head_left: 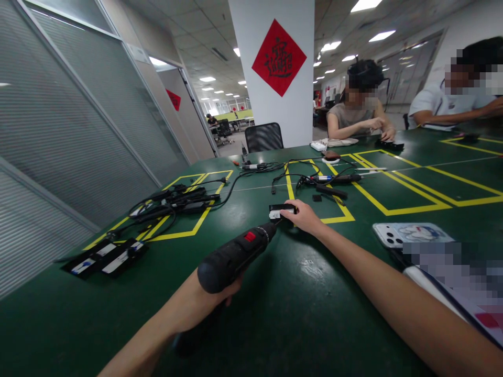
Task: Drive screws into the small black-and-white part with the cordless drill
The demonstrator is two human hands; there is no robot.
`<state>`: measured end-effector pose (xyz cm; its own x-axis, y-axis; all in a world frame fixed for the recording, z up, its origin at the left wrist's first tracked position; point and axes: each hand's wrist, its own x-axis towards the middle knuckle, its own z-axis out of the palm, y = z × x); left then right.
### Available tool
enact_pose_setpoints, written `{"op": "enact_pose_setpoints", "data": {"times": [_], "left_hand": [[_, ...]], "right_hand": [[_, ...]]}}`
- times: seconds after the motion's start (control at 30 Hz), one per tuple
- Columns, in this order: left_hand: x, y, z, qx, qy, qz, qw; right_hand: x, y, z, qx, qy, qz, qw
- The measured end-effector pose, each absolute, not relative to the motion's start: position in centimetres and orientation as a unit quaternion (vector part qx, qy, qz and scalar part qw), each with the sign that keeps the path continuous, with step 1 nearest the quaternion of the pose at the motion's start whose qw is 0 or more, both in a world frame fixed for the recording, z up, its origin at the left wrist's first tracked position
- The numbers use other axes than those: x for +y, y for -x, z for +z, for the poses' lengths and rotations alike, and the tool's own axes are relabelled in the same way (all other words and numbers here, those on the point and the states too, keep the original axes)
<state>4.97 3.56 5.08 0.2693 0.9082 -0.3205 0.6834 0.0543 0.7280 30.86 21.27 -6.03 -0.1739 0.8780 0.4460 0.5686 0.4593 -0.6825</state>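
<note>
My left grip point(218, 294) is clasping the electric screwdriver point(236, 254), pointing 1 o'clock at the black module point(281, 210) my right grip point(308, 217) is pinching.

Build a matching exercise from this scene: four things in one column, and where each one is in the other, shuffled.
Things
1. electric screwdriver
2. small black box
3. phone
4. red paper diamond

Places
A. stuck on the white pillar
B. gripped in the left hand
C. lying back up on the green table, right of the right forearm
D. held at its end by the right hand

Pairs: 1-B, 2-D, 3-C, 4-A
</note>
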Motion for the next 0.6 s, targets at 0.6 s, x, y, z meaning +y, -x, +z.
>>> {"op": "enact_pose_setpoints", "data": {"times": [0.6], "left_hand": [[3.71,-5.52,5.31,0.560,-0.661,0.172,0.469]], "right_hand": [[21.12,-31.22,-5.90,-0.742,0.485,0.209,0.413]]}}
